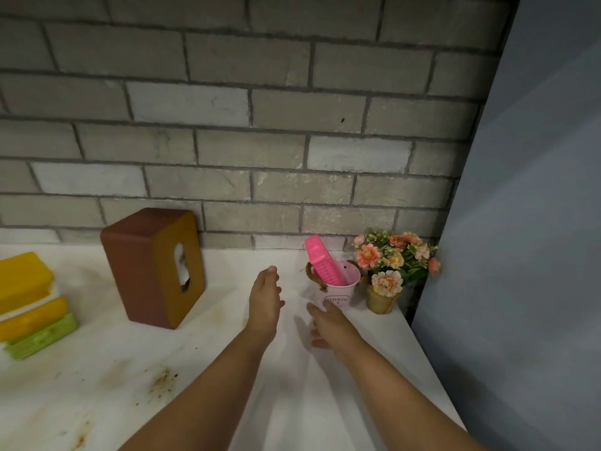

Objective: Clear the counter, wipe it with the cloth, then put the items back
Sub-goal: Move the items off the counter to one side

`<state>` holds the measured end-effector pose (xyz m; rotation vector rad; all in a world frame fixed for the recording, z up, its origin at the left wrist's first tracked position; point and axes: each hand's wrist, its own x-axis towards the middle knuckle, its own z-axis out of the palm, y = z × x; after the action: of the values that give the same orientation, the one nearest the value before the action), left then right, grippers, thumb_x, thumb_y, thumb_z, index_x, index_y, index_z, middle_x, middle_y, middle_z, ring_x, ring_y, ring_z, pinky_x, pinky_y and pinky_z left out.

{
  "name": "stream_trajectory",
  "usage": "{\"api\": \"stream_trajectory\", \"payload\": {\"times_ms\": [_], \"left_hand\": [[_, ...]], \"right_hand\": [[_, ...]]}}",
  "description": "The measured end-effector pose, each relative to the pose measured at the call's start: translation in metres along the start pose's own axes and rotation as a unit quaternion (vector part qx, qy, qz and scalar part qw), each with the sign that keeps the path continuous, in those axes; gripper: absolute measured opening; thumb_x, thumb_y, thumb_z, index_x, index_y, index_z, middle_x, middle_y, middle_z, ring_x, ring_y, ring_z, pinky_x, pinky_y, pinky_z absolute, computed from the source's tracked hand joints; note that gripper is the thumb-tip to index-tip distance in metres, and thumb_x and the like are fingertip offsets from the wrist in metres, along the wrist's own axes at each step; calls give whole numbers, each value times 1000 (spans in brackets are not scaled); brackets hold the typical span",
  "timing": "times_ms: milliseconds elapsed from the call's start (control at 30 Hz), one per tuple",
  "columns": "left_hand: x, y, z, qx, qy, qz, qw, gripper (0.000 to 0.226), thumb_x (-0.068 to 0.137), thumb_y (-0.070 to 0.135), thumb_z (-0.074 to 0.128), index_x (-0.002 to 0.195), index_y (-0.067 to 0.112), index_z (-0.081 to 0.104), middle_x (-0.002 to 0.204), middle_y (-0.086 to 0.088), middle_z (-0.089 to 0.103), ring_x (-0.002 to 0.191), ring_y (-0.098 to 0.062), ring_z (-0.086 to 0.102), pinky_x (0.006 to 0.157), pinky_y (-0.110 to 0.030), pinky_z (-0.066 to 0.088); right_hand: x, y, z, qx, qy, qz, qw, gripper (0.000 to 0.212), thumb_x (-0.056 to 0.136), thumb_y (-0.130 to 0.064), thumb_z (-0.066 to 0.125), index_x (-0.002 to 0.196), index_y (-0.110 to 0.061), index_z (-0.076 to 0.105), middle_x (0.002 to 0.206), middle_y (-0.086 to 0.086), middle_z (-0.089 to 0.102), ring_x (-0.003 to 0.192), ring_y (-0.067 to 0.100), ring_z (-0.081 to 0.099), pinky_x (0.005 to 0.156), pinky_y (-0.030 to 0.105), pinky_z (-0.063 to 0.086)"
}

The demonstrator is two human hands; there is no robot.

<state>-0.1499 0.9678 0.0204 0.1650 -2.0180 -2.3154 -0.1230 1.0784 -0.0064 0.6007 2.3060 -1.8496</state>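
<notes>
Our fingers are loose and spread on both sides, and they hold nothing. The left hand (265, 296) is stretched forward with the palm turned inward, above the bare counter (136, 369). The right hand (328, 327) is open too, and its fingertips are just beside the lower wall of the pink bucket (338, 292); we cannot tell if they already touch it.

We judge that the clearing step is in hand, because all the items stand on the counter and brown stains are there near the front edge. No cloth is visible. The next move probably calls for closing both hands around the bucket, one from each side, and lifting it straight so the pink perforated piece (320, 260), which leans out of its rim, does not fall.

The bucket looks like thin painted metal, round, with a twisted rope handle and printed letters. The flower pot (380, 299) just beside it, in the corner, seems wrapped in rough fibre and carries soft peach artificial flowers. The tissue box (153, 266) stands on its end against the brick wall; its skin looks smooth like leather, brown and ochre, with an oval opening. At the far left lies a stack of yellow and green boxes (31, 304). The counter itself is pale, smooth stone.
</notes>
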Motion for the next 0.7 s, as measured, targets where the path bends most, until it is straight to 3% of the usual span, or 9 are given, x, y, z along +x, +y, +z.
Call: {"api": "stream_trajectory", "payload": {"times_ms": [100, 200, 300, 367, 500, 600, 700], "left_hand": [[-11, 16, -24, 37, 34, 60, 997, 36, 100, 34, 33, 127, 16, 48, 117, 1, 51, 108, -21, 51, 91, -35, 45], [-27, 35, -50, 49, 68, 140, 987, 32, 101, 30, 35, 121, 11, 53, 110, 3, 56, 108, -23, 54, 95, -38, 45], [-31, 53, -81, 92, 109, 225, 964, 27, 99, 26, 41, 107, 7, 59, 90, 20, 51, 91, -18, 56, 85, -34, 45], [-26, 60, -102, 151, 128, 275, 941, 22, 97, 29, 47, 101, 11, 59, 88, 7, 56, 82, -12, 54, 76, -29, 41], [-6, 76, -138, 265, 189, 314, 892, 28, 90, 32, 57, 105, 8, 59, 105, -8, 54, 98, -21, 48, 83, -31, 38], [9, 87, -157, 336, 242, 300, 860, 42, 82, 38, 65, 112, 10, 57, 120, -13, 47, 112, -32, 43, 93, -42, 36], [20, 93, -172, 373, 239, 231, 866, 66, 76, 42, 71, 130, 16, 43, 140, -11, 33, 128, -34, 31, 100, -49, 30]], "right_hand": [[-13, -11, 18, -1, -12, -4, 1000, 57, 97, -47, 37, 147, -23, 25, 149, 4, 34, 128, 27, 44, 73, 29, 51], [-27, -18, 36, 15, -37, -32, 999, 58, 96, -51, 33, 146, -22, 28, 149, 1, 34, 129, 23, 43, 87, 33, 48], [-43, -27, 53, 31, -67, -55, 996, 61, 96, -54, 32, 146, -21, 28, 151, 0, 32, 133, 21, 38, 99, 37, 42], [-52, -34, 65, 28, -84, -61, 994, 62, 95, -56, 30, 147, -23, 28, 152, -1, 30, 135, 21, 36, 105, 38, 38], [-65, -47, 87, 23, -97, -61, 993, 65, 92, -62, 30, 148, -29, 24, 154, -5, 26, 139, 19, 30, 114, 42, 30], [-71, -54, 103, 13, -95, -76, 992, 64, 92, -63, 27, 147, -30, 24, 154, -4, 27, 139, 20, 31, 113, 41, 32], [-74, -57, 119, 4, -97, -72, 993, 64, 93, -63, 25, 147, -31, 23, 153, -4, 28, 136, 23, 36, 112, 40, 34]]}}
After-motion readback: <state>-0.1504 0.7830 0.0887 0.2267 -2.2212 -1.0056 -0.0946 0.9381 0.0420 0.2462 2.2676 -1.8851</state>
